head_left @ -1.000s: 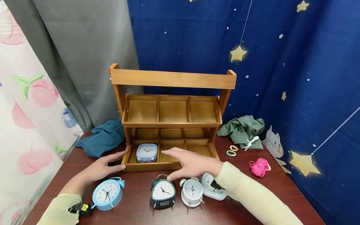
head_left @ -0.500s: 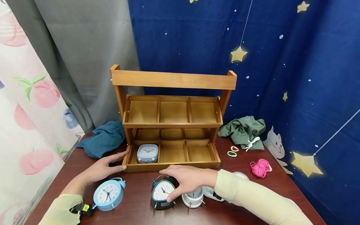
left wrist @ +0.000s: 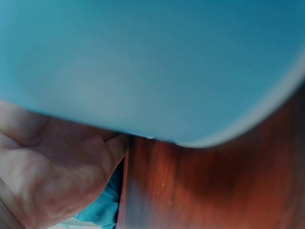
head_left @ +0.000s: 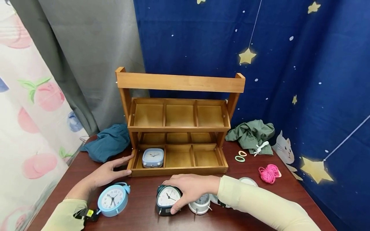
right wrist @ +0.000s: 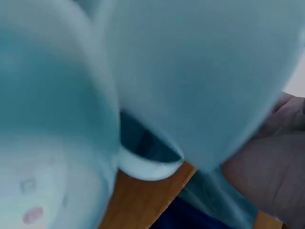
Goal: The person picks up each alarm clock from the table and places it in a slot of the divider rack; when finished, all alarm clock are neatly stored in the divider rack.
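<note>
low in the frame's centre, the dark green clock (head_left: 168,199) is being grasped by the right hand (head_left: 189,188); the wooden organiser (head_left: 179,172) is steadied by the flat, relaxed left hand (head_left: 108,171); a lift into a free compartment seems called for next

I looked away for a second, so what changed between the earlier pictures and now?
The right hand drew back from the wooden organizer toward the person and came down on the dark alarm clock; its fingers now curl round it. The left hand stayed against the organizer's left end, and the clocks have not moved.
</note>
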`<state>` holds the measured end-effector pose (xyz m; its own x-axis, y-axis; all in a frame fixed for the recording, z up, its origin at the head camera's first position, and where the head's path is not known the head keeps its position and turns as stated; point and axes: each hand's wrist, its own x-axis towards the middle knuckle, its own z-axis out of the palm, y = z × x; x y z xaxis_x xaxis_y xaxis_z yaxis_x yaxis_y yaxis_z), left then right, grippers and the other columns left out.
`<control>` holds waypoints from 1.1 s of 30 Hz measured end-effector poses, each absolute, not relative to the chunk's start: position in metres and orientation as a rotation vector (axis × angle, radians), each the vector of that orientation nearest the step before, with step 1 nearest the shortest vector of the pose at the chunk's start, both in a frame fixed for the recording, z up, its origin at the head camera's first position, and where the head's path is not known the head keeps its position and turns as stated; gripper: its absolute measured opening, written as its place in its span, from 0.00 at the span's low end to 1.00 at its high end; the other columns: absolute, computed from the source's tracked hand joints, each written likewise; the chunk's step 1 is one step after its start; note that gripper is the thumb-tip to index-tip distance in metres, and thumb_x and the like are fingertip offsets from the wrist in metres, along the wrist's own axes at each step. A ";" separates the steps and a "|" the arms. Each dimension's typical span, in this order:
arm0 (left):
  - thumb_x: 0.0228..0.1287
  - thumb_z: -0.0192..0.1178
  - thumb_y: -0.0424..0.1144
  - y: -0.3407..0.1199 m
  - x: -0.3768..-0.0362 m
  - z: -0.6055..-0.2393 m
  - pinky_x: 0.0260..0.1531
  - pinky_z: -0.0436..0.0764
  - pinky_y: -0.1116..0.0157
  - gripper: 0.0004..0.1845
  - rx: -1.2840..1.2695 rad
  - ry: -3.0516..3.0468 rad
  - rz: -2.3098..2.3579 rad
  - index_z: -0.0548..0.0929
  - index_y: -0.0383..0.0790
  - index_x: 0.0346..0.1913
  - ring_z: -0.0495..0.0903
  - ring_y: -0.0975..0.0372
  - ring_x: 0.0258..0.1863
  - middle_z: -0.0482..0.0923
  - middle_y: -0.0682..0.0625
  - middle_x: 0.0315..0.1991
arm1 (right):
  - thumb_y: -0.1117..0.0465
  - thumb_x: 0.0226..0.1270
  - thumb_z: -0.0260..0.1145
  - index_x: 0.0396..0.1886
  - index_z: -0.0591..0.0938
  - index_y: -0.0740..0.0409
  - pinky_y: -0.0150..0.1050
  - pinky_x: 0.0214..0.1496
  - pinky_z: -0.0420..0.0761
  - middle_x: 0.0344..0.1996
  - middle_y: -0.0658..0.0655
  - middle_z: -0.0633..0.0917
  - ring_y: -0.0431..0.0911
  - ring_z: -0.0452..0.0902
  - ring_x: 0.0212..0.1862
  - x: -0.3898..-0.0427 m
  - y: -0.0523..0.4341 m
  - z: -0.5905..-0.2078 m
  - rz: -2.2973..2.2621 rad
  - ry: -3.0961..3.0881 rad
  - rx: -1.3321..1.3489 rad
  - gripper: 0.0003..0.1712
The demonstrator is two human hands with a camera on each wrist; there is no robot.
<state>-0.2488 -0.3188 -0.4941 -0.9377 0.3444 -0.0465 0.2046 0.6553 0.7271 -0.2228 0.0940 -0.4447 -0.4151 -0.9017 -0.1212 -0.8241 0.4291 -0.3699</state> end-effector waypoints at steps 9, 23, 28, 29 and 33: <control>0.77 0.69 0.62 -0.319 -0.248 -0.494 0.73 0.67 0.27 0.45 0.453 2.693 1.146 0.67 0.48 0.88 0.63 0.35 0.83 0.66 0.37 0.84 | 0.32 0.62 0.83 0.79 0.78 0.48 0.23 0.60 0.74 0.59 0.42 0.84 0.29 0.77 0.58 -0.222 0.090 -0.451 -0.361 2.410 -1.543 0.50; 0.78 0.70 0.61 -0.319 -0.249 -0.493 0.74 0.67 0.27 0.45 0.488 2.705 1.140 0.67 0.48 0.88 0.64 0.36 0.83 0.67 0.37 0.84 | 0.37 0.62 0.84 0.81 0.76 0.51 0.35 0.64 0.80 0.65 0.47 0.83 0.37 0.77 0.62 -0.245 0.101 -0.415 -0.482 2.562 -1.462 0.52; 0.78 0.69 0.61 -0.320 -0.248 -0.493 0.74 0.67 0.27 0.45 0.485 2.701 1.142 0.67 0.47 0.88 0.63 0.35 0.83 0.66 0.37 0.84 | 0.39 0.61 0.85 0.79 0.78 0.52 0.37 0.64 0.81 0.62 0.48 0.83 0.39 0.78 0.60 -0.266 0.105 -0.399 -0.548 2.652 -1.428 0.50; 0.78 0.69 0.61 -0.320 -0.248 -0.493 0.74 0.67 0.27 0.45 0.483 2.700 1.143 0.67 0.48 0.88 0.63 0.35 0.83 0.66 0.37 0.84 | 0.39 0.61 0.85 0.78 0.78 0.52 0.37 0.63 0.81 0.62 0.48 0.83 0.39 0.78 0.60 -0.270 0.105 -0.397 -0.561 2.664 -1.415 0.49; 0.77 0.69 0.62 -0.319 -0.248 -0.492 0.73 0.66 0.26 0.45 0.471 2.699 1.140 0.67 0.48 0.88 0.63 0.35 0.83 0.66 0.37 0.84 | 0.39 0.61 0.85 0.78 0.79 0.52 0.40 0.64 0.82 0.62 0.49 0.83 0.41 0.80 0.59 -0.287 0.108 -0.393 -0.593 2.709 -1.347 0.49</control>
<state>-0.2478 -0.3190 -0.4923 -0.9350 0.3528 -0.0365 0.2198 0.6569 0.7212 -0.2867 0.1078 -0.3929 -0.6170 -0.7783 0.1167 -0.7559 0.5448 -0.3631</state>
